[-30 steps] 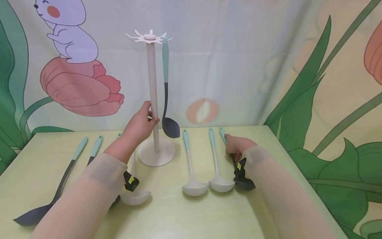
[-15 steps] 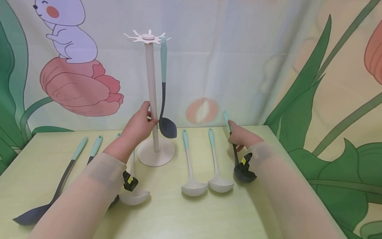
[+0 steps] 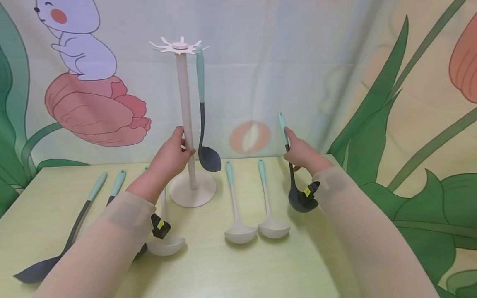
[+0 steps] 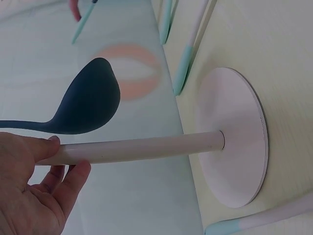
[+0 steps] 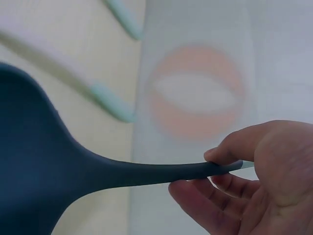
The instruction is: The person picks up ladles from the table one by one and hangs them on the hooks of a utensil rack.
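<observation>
Pale pink, the slim stand (image 3: 184, 91) rises from a round base near the back edge of the table (image 3: 231, 273); the left hand (image 3: 169, 153) pinches its pole between thumb and fingers, presumably steadying it against the one-sided pull of the hanging ladle (image 3: 210, 160). The right hand (image 3: 302, 152) has thumb and fingertips closed on a second dark ladle (image 3: 295, 198), near where shaft meets mint handle, so the handle's tip stands free above the grip; the bowl seems off the table. Between hanging ladle and right hand lies open room before the backdrop (image 3: 242, 91), with two white ladles (image 3: 273, 229) flat below, handle ends close to the back edge.
</observation>
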`<state>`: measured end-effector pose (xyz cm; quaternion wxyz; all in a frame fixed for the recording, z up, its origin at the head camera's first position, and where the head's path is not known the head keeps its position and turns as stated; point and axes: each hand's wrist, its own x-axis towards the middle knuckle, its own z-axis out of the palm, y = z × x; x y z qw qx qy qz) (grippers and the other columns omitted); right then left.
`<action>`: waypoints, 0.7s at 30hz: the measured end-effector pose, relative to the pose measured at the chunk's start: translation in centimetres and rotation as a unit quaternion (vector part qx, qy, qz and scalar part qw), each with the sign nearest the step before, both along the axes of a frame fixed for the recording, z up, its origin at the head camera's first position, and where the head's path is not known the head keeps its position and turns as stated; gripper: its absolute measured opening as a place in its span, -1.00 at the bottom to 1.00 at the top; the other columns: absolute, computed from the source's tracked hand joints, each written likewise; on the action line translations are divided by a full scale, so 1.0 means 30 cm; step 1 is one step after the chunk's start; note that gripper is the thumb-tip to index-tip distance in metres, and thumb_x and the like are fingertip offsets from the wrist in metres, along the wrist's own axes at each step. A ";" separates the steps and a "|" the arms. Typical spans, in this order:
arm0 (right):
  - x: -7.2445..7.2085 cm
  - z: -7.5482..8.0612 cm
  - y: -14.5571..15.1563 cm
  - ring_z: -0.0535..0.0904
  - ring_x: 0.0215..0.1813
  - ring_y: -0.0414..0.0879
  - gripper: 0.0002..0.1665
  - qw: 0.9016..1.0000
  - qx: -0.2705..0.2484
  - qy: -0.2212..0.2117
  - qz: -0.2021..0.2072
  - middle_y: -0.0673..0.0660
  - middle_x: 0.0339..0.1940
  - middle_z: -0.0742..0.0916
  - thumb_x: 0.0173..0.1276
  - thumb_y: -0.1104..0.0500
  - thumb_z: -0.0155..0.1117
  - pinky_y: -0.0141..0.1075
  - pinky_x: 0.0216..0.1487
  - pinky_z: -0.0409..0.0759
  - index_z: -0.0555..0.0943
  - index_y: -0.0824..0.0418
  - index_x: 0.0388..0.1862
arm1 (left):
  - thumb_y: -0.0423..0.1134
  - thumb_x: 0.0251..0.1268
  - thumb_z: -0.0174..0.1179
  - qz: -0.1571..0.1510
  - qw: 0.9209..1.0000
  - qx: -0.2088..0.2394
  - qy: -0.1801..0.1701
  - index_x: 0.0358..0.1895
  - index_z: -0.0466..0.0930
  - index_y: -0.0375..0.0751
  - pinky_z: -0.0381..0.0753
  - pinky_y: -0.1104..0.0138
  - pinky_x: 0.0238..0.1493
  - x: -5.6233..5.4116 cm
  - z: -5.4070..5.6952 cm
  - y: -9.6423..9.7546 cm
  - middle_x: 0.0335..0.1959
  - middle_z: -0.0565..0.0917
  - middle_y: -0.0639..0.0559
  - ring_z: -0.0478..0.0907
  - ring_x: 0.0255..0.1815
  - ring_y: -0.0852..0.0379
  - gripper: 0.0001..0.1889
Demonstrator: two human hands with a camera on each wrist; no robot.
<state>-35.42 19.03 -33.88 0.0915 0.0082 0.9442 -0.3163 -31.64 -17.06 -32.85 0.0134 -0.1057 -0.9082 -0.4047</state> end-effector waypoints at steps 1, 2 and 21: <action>0.001 0.013 -0.008 0.54 -0.21 0.12 0.14 1.000 0.000 0.007 0.000 0.40 0.24 0.45 0.35 0.36 0.08 -0.12 -0.41 0.73 -0.36 -0.13 0.63 | -0.33 0.50 0.06 -0.001 1.000 -0.001 0.000 0.44 0.02 -0.22 0.57 -0.06 0.12 0.002 0.001 0.001 0.14 0.50 -0.29 0.54 0.13 -0.23 -0.42; 0.004 0.026 -0.017 0.54 -0.25 0.10 0.14 1.000 0.000 0.014 0.001 0.38 0.17 0.48 0.35 0.36 0.08 -0.10 -0.39 0.73 -0.37 -0.14 0.63 | -0.33 0.50 0.06 -0.001 1.000 -0.001 0.000 0.44 0.01 -0.22 0.58 -0.06 0.12 0.003 0.001 0.001 0.14 0.50 -0.29 0.54 0.13 -0.23 -0.42; 0.125 0.248 -0.275 0.53 -0.38 0.05 0.10 0.981 -0.044 0.181 0.050 0.17 -0.15 0.55 0.34 0.32 0.11 -0.21 -0.39 0.69 -0.26 -0.22 0.63 | -0.33 0.50 0.06 0.003 1.000 -0.002 0.001 0.46 -0.02 -0.22 0.57 -0.07 0.12 0.008 -0.001 0.003 0.14 0.49 -0.29 0.53 0.13 -0.23 -0.40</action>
